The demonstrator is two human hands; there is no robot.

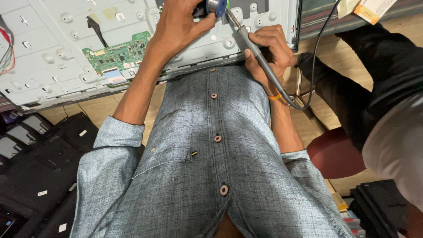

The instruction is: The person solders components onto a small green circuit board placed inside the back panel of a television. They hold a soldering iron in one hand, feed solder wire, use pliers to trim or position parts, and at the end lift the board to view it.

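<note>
The soldering iron (260, 59) is clamped in the right hand (269, 50), the solder spool (217, 6) pinched in the left hand (178, 26), near the metal chassis's (44, 57) far edge; the tip is best kept steady there.

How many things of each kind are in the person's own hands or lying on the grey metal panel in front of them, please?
Soldering iron, in the right hand: 1
Solder spool, blue-rimmed, in the left hand: 1
Green circuit board, on the grey metal panel: 1
Total: 3
</note>
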